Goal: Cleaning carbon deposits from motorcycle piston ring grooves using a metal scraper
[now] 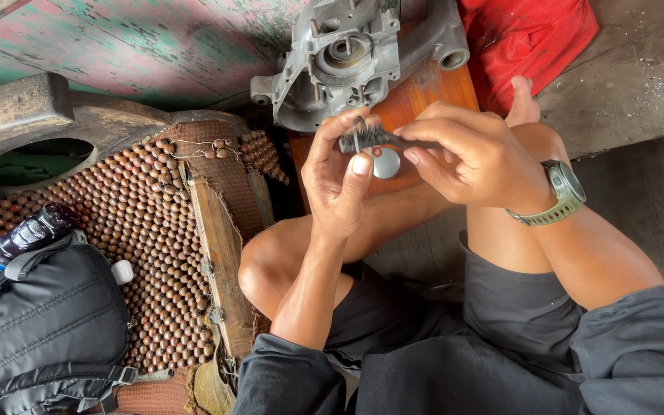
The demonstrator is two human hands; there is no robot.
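Pinched between my left hand (337, 180) and right hand (474, 157), the small dark metal part (366, 138) hovered below the engine casing (347, 58), seemingly not yet fitted.

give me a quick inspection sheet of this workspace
surface: wooden board on a concrete floor, worn and dusty
job's things: grey engine casing lying on the board; small dark metal part held over it; round silver disc just below the part
clutter: beaded seat mat, black bag, bottle, red cloth
hands: left hand pinches the part from below; right hand, with a wristwatch, grips it from the side
cables: nothing seen
surroundings: painted wooden panel, peeling green and pink; person sits with bare knees drawn up
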